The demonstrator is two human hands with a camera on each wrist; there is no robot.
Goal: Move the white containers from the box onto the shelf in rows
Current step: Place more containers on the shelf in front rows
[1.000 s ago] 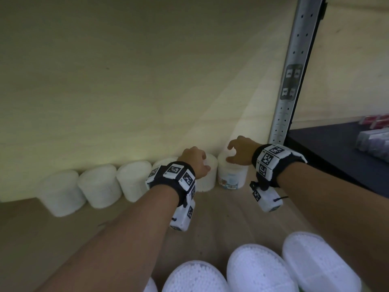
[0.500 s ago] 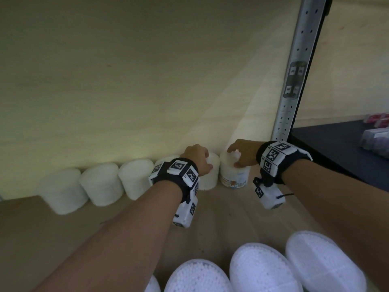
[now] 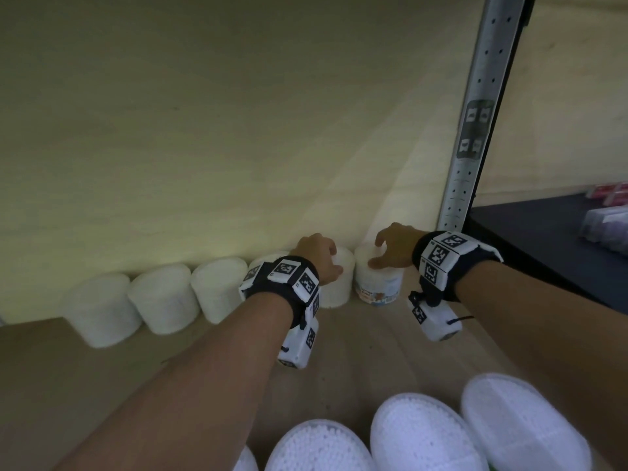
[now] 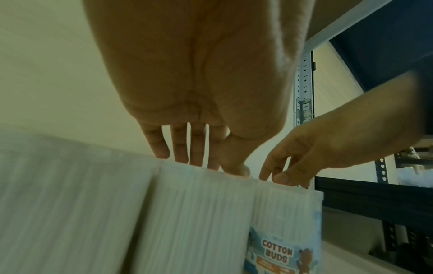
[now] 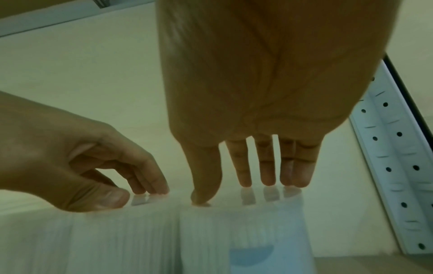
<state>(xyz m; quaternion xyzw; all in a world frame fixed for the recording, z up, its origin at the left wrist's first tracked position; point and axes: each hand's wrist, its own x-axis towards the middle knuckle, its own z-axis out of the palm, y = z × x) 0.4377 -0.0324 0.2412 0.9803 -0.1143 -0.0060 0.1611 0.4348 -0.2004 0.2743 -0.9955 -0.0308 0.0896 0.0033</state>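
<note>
Containers stand in a row along the shelf's (image 3: 339, 355) back wall, and we're on the last two: our left hand (image 3: 317, 258) rests its fingertips on one lid, our right hand (image 3: 394, 248) on the labelled tub (image 3: 379, 283), both hands uncurled, probably nudging them flush.

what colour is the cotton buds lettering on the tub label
Orange-brown, on the light blue label; left wrist view shows it best.

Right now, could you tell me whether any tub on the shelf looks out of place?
Only slightly: the end tub under the right hand shows its printed label, while the others in the row look plain white. All stand upright; nothing looks spilled or damaged.
</note>
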